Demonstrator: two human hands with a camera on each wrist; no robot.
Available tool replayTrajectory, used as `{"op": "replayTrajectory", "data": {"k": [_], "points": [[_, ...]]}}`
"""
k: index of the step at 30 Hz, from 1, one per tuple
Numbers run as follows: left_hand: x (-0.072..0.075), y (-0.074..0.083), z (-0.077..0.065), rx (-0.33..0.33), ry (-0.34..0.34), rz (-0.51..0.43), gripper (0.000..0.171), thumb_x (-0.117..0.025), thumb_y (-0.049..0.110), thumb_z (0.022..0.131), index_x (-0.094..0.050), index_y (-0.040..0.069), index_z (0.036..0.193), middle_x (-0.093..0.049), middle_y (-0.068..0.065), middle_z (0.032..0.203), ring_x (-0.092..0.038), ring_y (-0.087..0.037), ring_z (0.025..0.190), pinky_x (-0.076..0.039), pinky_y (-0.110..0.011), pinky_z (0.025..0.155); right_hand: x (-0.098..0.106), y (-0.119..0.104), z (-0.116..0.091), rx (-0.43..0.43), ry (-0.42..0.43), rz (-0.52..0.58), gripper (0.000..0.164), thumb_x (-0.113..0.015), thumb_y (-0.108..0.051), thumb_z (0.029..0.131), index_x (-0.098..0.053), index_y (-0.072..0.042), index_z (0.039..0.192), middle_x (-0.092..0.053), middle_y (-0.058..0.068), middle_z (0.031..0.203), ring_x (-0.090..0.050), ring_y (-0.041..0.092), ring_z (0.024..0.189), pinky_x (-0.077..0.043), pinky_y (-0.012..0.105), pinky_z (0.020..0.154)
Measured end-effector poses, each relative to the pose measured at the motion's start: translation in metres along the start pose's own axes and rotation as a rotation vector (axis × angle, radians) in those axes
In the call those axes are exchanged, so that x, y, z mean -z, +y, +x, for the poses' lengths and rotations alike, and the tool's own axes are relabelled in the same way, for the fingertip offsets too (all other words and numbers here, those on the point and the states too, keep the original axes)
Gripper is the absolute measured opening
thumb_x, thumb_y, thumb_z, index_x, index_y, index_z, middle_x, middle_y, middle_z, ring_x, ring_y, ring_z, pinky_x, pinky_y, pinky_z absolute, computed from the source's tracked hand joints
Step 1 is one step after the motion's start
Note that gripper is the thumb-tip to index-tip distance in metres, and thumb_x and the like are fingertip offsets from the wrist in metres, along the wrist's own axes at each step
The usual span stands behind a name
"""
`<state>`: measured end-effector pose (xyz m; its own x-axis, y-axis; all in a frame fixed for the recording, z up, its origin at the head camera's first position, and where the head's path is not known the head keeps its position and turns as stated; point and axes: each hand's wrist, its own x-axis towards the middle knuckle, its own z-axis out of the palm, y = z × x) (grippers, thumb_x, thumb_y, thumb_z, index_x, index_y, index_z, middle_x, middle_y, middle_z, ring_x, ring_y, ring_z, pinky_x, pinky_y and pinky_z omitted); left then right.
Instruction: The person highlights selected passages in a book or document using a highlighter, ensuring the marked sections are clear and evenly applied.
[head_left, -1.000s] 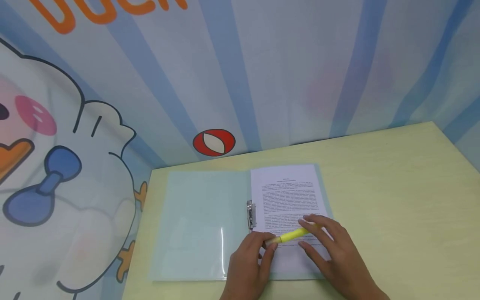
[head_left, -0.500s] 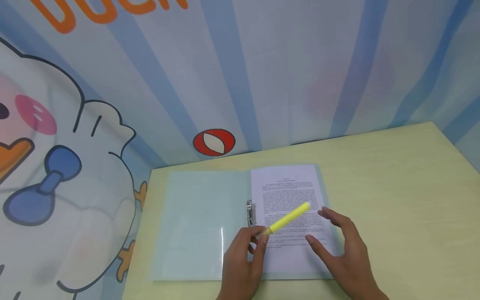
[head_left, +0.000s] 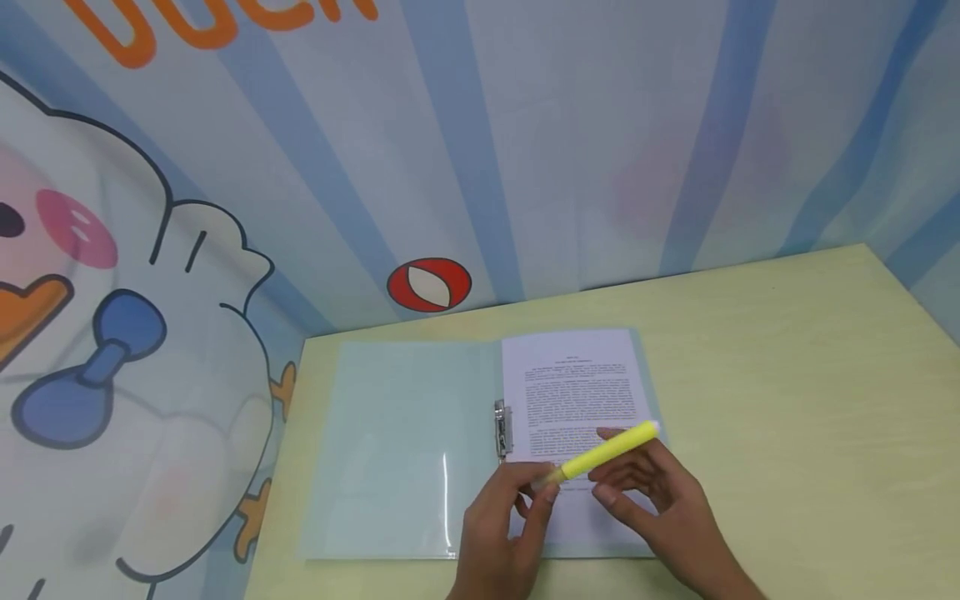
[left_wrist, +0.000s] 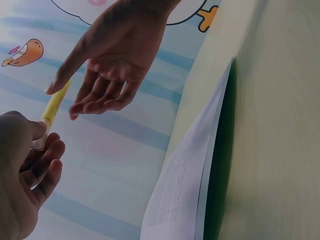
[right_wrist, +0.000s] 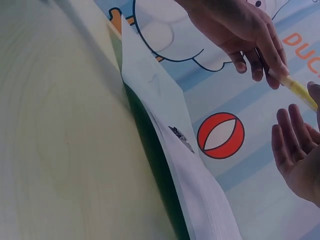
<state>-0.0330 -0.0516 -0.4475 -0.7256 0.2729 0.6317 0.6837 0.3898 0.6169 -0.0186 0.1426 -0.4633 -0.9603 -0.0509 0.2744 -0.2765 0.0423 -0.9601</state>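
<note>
A yellow highlighter (head_left: 609,450) with a see-through end is held up over the printed page (head_left: 581,383). My left hand (head_left: 498,529) pinches its see-through end between thumb and fingers. The yellow barrel (left_wrist: 56,102) slants up to the right in the head view. Close beside the barrel is my right hand (head_left: 675,517), its fingers loosely bent behind it and its thumb apart from them. In the right wrist view, the thumb of the right hand (right_wrist: 302,165) overlaps the highlighter (right_wrist: 299,92). Part of the see-through end is hidden by the left fingers.
Under the hands lies an open pale green folder (head_left: 397,450) on a light wooden table (head_left: 795,417). Its metal clip (head_left: 501,429) sits at the spine, with the page on the right side. A striped cloth backdrop (head_left: 570,167) with cartoon prints stands behind.
The right hand drew away from the highlighter, then came back beside it with fingers more bent. The left hand, still pinching the highlighter, shifted left and up, then back right.
</note>
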Motion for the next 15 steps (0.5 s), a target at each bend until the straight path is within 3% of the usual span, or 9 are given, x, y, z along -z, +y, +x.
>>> {"op": "replayTrajectory", "data": {"k": [5, 8, 12, 15], "points": [[-0.001, 0.007, 0.003, -0.071, -0.046, -0.036, 0.026, -0.063, -0.001, 0.085, -0.057, 0.002, 0.11, -0.061, -0.003, 0.097, -0.053, -0.005, 0.077, -0.043, -0.011, 0.061, 0.0, 0.01, 0.0, -0.006, 0.026, 0.034, 0.05, -0.067, 0.001, 0.083, -0.053, -0.011, 0.129, -0.058, 0.01, 0.12, -0.06, 0.024, 0.095, -0.05, 0.032, 0.081], [-0.004, 0.005, 0.001, -0.084, -0.073, -0.031, 0.025, -0.063, 0.001, 0.086, -0.057, 0.003, 0.11, -0.061, -0.003, 0.097, -0.052, -0.003, 0.077, -0.043, -0.011, 0.061, 0.0, 0.011, 0.002, 0.016, 0.028, 0.044, 0.044, -0.068, 0.002, 0.082, -0.057, -0.008, 0.123, -0.06, 0.01, 0.106, -0.058, 0.024, 0.092, -0.05, 0.031, 0.081], [-0.009, -0.002, -0.004, -0.109, -0.093, -0.022, 0.024, -0.063, 0.005, 0.087, -0.058, 0.004, 0.111, -0.062, -0.002, 0.098, -0.052, -0.002, 0.076, -0.043, -0.01, 0.061, -0.001, 0.01, 0.004, 0.038, 0.019, 0.072, 0.039, -0.067, 0.004, 0.081, -0.06, -0.007, 0.118, -0.058, 0.009, 0.084, -0.054, 0.021, 0.081, -0.05, 0.032, 0.068], [-0.011, -0.004, -0.007, -0.12, -0.103, -0.027, 0.024, -0.063, 0.006, 0.088, -0.058, 0.004, 0.112, -0.062, -0.001, 0.097, -0.052, -0.001, 0.075, -0.043, -0.01, 0.061, -0.002, 0.009, 0.003, 0.039, 0.023, 0.083, 0.034, -0.066, 0.005, 0.081, -0.062, -0.007, 0.112, -0.058, 0.009, 0.081, -0.052, 0.019, 0.075, -0.046, 0.033, 0.059]]}}
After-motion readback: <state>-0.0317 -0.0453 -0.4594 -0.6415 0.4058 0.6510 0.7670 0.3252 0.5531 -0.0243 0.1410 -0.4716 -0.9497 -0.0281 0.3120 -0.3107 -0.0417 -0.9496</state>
